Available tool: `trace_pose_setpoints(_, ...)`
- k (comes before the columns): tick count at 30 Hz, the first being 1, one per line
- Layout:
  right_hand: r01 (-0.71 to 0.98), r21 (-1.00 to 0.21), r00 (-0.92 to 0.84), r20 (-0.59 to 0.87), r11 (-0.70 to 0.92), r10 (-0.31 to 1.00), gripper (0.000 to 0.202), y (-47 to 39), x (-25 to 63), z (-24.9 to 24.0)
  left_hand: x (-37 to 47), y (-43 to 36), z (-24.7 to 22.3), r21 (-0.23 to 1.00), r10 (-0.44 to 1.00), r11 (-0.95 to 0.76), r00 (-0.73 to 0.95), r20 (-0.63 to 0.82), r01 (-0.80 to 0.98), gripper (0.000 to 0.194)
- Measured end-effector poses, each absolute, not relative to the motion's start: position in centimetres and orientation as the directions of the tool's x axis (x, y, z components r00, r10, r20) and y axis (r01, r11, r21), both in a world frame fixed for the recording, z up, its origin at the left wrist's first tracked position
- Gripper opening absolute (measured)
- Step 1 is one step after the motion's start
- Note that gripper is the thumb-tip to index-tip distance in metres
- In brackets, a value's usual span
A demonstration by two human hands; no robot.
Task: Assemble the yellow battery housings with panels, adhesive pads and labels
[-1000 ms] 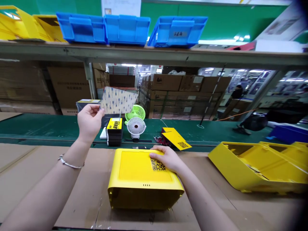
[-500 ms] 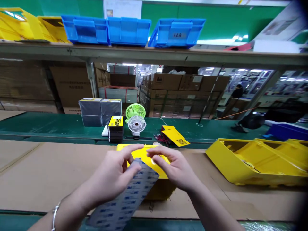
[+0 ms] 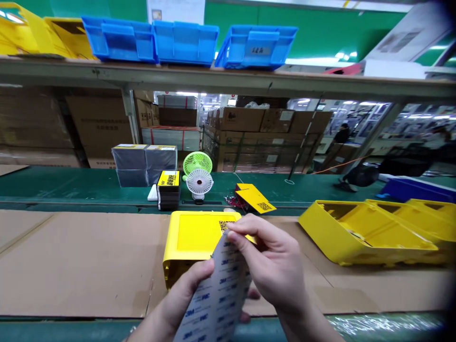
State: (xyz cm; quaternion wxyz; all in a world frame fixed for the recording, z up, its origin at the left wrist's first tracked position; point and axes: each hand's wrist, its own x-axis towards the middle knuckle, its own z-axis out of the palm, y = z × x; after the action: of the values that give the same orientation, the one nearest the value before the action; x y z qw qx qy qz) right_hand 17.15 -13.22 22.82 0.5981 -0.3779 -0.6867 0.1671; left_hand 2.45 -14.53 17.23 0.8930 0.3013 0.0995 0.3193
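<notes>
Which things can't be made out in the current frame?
Head view:
Printed sheet: lower end cut off by the bottom edge.
Left hand: palm hidden behind the sheet.
Yellow housing: right part behind the right hand and sheet.
Blue bins: contents hidden by their walls.

Factory floor, assembly/packing area.
Long green surface (image 3: 89,192), stacked cartons (image 3: 242,118), blue bins (image 3: 185,42) and yellow housings (image 3: 366,232) in rows, bright hall with strip lights and equipment behind.
</notes>
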Motion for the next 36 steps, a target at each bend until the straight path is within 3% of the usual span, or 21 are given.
trace_pose_setpoints(3, 0.446, -0.517, 0.033, 0.825, 0.731, 0.564, 0.018, -13.0, 16.8, 21.8, 2.8, -14.7, 15.7, 0.51, 0.544, 0.736, 0.837, -0.054, -0.445, 0.07)
trace_pose_setpoints(6, 0.546, -0.337, -0.022, 0.91, 0.767, 0.415, 0.031, -13.0, 16.7, 21.1, 2.8, -14.6, 16.1, 0.475, 0.602, 0.716, 0.797, -0.049, -0.512, 0.066)
trace_pose_setpoints(8, 0.559, -0.299, -0.075, 0.911, 0.774, 0.406, 0.034, -13.2, 16.7, 20.9, 2.6, -14.3, 17.0, 0.462, 0.628, 0.697, 0.778, -0.025, -0.548, 0.064)
trace_pose_setpoints(14, 0.529, -0.363, -0.102, 0.87, 0.767, 0.482, 0.026, -13.8, 17.0, 21.7, 1.8, -14.2, 17.7, 0.48, 0.652, 0.686, 0.755, -0.071, -0.547, 0.067)
trace_pose_setpoints(18, 0.61, -0.347, -0.174, 0.819, 0.713, 0.548, 0.017, -13.8, 16.8, 22.3, 2.2, -14.6, 16.6, 0.6, 0.716, 0.606, 0.686, -0.127, -0.522, 0.062)
trace_pose_setpoints(26, 0.644, -0.394, -0.141, 0.782, 0.656, 0.607, 0.018, -14.4, 16.6, 22.8, 2.2, -15.2, 17.0, 0.829, 0.839, 0.311, 0.544, -0.009, -0.466, 0.045)
trace_pose_setpoints(36, 0.533, -0.574, -0.202, 0.627, 0.622, 0.752, 0.01, -14.5, 17.3, 23.6, 2.0, -16.0, 18.9, 0.889, 0.843, 0.327, 0.524, -0.121, -0.322, 0.053)
